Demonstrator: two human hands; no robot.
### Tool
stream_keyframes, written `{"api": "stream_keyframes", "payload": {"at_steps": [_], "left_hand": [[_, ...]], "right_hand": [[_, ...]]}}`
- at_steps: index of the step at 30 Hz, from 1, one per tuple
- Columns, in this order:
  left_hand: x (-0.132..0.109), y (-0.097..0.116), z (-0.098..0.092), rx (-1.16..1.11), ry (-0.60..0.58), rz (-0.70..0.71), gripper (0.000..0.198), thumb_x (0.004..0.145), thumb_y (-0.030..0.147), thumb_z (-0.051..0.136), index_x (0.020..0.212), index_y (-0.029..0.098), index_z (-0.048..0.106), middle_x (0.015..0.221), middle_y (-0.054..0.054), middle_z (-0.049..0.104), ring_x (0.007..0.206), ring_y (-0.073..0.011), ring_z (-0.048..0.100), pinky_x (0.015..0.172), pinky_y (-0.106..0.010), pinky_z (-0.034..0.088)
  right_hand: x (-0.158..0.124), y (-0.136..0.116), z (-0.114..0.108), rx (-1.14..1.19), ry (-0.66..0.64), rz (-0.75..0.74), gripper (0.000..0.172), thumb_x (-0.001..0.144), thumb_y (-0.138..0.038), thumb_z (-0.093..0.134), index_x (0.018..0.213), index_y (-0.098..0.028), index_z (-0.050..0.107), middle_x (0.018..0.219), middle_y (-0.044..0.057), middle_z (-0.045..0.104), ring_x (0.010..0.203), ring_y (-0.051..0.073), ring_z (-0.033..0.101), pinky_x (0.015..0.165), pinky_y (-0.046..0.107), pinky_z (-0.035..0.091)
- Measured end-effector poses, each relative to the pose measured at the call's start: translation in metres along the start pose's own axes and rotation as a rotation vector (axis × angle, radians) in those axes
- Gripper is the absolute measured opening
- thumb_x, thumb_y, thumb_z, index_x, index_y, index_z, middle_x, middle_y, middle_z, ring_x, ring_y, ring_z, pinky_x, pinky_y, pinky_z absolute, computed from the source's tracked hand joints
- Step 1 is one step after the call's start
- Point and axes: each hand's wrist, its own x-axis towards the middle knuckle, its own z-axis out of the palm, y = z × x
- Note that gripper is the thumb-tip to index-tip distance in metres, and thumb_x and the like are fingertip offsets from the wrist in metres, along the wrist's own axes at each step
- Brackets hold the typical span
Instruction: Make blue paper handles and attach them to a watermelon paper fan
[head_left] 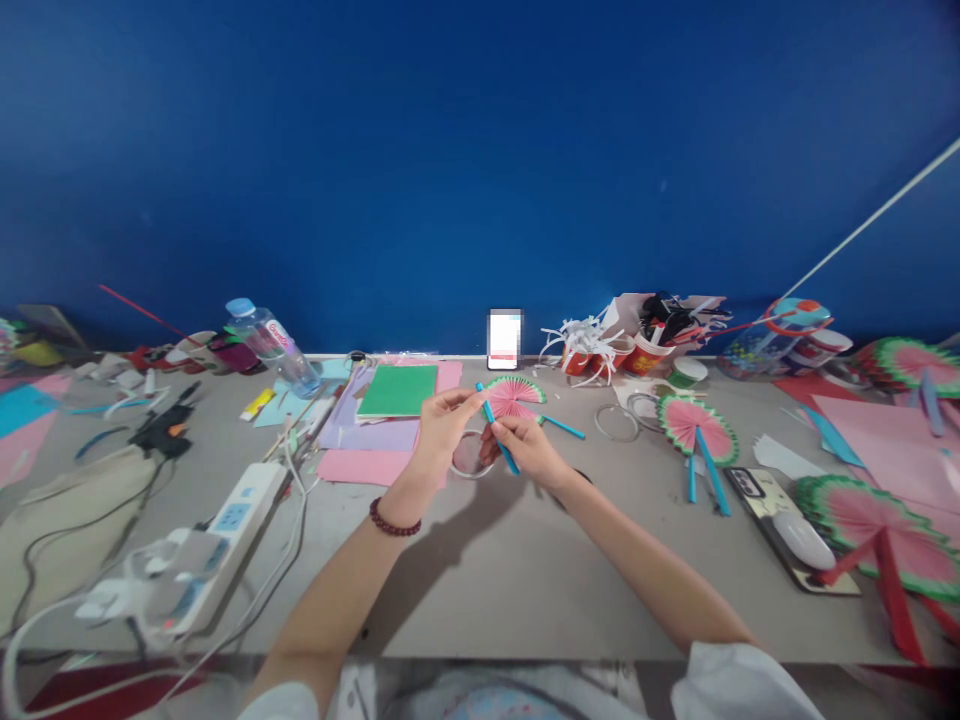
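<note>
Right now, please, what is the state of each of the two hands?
Left hand: closed on the blue stick near its upper end.
Right hand: closed on the same stick, lower down.

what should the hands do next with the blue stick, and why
I'd likely bring the held blue stick to the pink fan just behind it: only one loose-ended stick is visible at that fan, whereas the fan farther right shows two blue sticks.

White short sleeves; dark-red beaded bracelet, left wrist.
</note>
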Motion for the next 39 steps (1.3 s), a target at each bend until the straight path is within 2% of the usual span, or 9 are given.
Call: {"api": "stream_keyframes", "payload": {"at_steps": [6, 9, 12, 17, 22, 26, 31, 39], "left_hand": [[0.001, 0.001, -0.001, -0.064, -0.053, -0.033, 0.02, 0.063, 0.034, 0.072, 0.056, 0.019, 0.061, 0.053, 0.004, 0.051, 0.055, -0.0104, 0.046, 0.058, -0.025, 0.037], [0.004, 0.0, -0.001, -0.056, -0.088, -0.064, 0.019, 0.063, 0.034, 0.073, 0.059, 0.019, 0.062, 0.056, 0.003, 0.053, 0.055, -0.0103, 0.047, 0.058, -0.024, 0.039], [0.007, -0.002, -0.002, -0.019, -0.086, -0.037, 0.019, 0.063, 0.035, 0.074, 0.065, 0.018, 0.065, 0.059, 0.002, 0.057, 0.055, -0.0101, 0.048, 0.057, -0.024, 0.04], [0.005, -0.002, -0.004, 0.01, -0.133, 0.023, 0.021, 0.066, 0.036, 0.072, 0.06, 0.018, 0.063, 0.058, 0.002, 0.057, 0.057, -0.0102, 0.049, 0.058, -0.023, 0.041], [-0.003, 0.002, 0.004, -0.032, -0.189, -0.053, 0.022, 0.063, 0.035, 0.074, 0.058, 0.017, 0.062, 0.055, 0.002, 0.056, 0.053, -0.0099, 0.049, 0.054, -0.024, 0.039], [-0.008, 0.005, 0.009, -0.042, -0.184, -0.058, 0.023, 0.061, 0.033, 0.075, 0.055, 0.016, 0.06, 0.051, 0.003, 0.053, 0.049, -0.0088, 0.047, 0.05, -0.022, 0.038], [-0.009, -0.001, 0.011, -0.057, -0.167, -0.054, 0.027, 0.065, 0.038, 0.072, 0.056, 0.016, 0.061, 0.048, 0.004, 0.052, 0.044, -0.0076, 0.045, 0.046, -0.021, 0.035], [0.001, -0.008, 0.004, -0.109, -0.023, -0.023, 0.027, 0.066, 0.039, 0.073, 0.056, 0.016, 0.063, 0.054, 0.002, 0.058, 0.045, -0.0072, 0.046, 0.049, -0.022, 0.037]], "right_hand": [[0.0, 0.003, 0.002, -0.038, 0.016, -0.006, 0.046, 0.072, -0.062, 0.061, 0.073, -0.016, 0.06, 0.058, 0.002, 0.066, 0.051, 0.013, 0.062, 0.056, 0.027, 0.052], [0.0, 0.002, 0.002, -0.067, 0.041, -0.022, 0.045, 0.073, -0.061, 0.06, 0.073, -0.016, 0.061, 0.058, 0.002, 0.065, 0.051, 0.013, 0.062, 0.057, 0.028, 0.052], [-0.001, 0.0, 0.002, -0.064, 0.055, -0.015, 0.044, 0.073, -0.06, 0.061, 0.071, -0.016, 0.061, 0.059, 0.002, 0.065, 0.053, 0.013, 0.062, 0.058, 0.028, 0.052], [-0.003, -0.006, 0.0, -0.037, 0.041, 0.029, 0.037, 0.071, -0.053, 0.065, 0.073, -0.016, 0.064, 0.061, 0.002, 0.067, 0.057, 0.015, 0.064, 0.063, 0.029, 0.053], [-0.001, -0.009, -0.004, -0.064, 0.08, -0.036, 0.038, 0.075, -0.055, 0.061, 0.074, -0.017, 0.063, 0.063, 0.002, 0.067, 0.06, 0.015, 0.064, 0.064, 0.029, 0.053], [0.001, -0.005, -0.005, -0.116, 0.108, -0.095, 0.046, 0.075, -0.061, 0.058, 0.068, -0.016, 0.062, 0.056, 0.002, 0.064, 0.051, 0.014, 0.062, 0.054, 0.027, 0.052], [0.0, -0.003, -0.002, -0.094, 0.134, -0.097, 0.046, 0.073, -0.062, 0.059, 0.064, -0.016, 0.059, 0.05, 0.0, 0.062, 0.042, 0.012, 0.058, 0.046, 0.025, 0.05], [0.002, -0.008, 0.003, -0.039, 0.074, -0.035, 0.045, 0.071, -0.06, 0.062, 0.073, -0.015, 0.061, 0.055, 0.0, 0.065, 0.048, 0.013, 0.063, 0.052, 0.025, 0.053]]}}
